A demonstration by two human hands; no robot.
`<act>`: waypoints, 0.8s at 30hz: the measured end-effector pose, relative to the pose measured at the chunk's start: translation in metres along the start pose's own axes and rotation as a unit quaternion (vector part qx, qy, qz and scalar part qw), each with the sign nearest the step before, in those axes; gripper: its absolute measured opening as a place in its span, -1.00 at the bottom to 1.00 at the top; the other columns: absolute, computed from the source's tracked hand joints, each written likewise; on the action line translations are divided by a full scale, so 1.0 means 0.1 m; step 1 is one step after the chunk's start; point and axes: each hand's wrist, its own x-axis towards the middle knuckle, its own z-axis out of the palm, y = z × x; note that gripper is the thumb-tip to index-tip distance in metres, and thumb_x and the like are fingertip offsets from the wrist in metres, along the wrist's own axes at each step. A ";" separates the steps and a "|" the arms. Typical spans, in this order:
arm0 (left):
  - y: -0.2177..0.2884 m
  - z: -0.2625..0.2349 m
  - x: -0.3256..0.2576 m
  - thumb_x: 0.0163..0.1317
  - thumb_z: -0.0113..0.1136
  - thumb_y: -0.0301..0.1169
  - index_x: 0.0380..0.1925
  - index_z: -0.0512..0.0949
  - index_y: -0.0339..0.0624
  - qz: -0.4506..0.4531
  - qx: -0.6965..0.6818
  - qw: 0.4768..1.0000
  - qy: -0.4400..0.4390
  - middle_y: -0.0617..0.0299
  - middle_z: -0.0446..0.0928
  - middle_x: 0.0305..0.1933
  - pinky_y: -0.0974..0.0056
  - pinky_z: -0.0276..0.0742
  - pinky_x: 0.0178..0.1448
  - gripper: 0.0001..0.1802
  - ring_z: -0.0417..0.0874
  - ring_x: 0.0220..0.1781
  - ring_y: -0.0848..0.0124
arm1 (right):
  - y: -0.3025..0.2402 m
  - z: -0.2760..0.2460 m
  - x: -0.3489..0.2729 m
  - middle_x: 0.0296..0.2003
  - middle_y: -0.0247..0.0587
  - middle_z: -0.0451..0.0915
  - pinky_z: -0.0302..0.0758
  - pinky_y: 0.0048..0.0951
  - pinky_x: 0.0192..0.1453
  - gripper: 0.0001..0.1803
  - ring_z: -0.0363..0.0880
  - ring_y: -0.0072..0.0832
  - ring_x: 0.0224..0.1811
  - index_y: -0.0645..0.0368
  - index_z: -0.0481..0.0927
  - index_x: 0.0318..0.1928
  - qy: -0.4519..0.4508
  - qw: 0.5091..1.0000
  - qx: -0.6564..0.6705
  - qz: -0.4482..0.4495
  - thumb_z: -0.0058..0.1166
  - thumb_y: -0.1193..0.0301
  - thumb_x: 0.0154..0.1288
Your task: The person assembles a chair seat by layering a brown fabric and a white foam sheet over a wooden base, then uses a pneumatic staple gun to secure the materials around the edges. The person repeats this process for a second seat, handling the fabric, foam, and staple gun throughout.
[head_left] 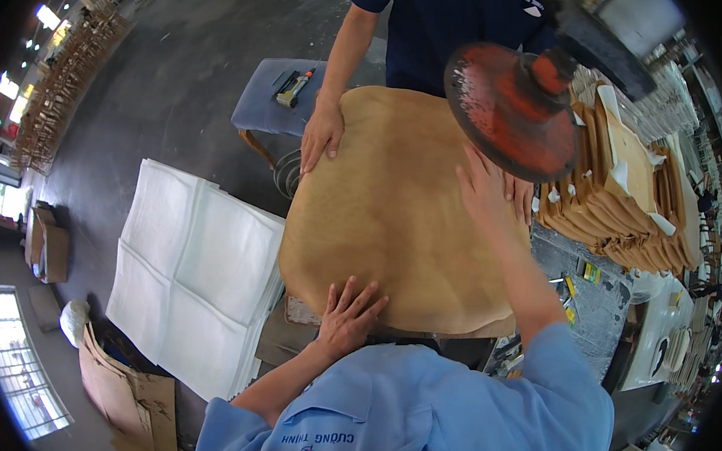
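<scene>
Occupying the centre of the frame: one tan leather-like covered seat cushion (393, 215), rounded at the corners, about as broad as it is deep, so no clear long axis.

Left hand (352, 319): at the cushion's lower edge, fingers spread wide and extended, palm side down, touching the cover; nothing grasped. From it, the cushion extends toward the top and right of the frame.

Right hand (484, 189): over the cushion's right part, fingers extended toward the top of the frame, no object in its grip. Of the two, it is nearer the red-and-black disc (507, 105) at upper right, whose rim overlaps the cushion's corner in this view; the gap beneath cannot be judged.

Co-worker in dark blue, top of frame: one hand (322, 135) on the cushion's upper-left edge; the other hand (520, 197) at its right edge, just beside the person's right forearm.

Left: stacked white sheets (194, 260), near the cushion. Upper left of the cushion: blue upholstered seat (259, 108) bearing hand tools (292, 89).

Right: piled tan cushions (607, 186); below them, a grey speckled surface (606, 314).
</scene>
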 end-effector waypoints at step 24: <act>-0.01 0.13 0.03 0.28 0.34 -0.24 0.37 0.58 0.50 0.010 0.019 0.998 0.066 0.43 0.24 0.70 -0.15 -0.48 0.80 -0.38 -0.09 0.81 0.13 | 0.69 0.92 1.38 0.55 -0.24 0.37 0.13 0.30 0.61 -0.38 0.25 -0.07 0.60 -0.20 0.36 0.57 -0.140 0.968 -0.205 0.042 -0.10 -0.06 0.63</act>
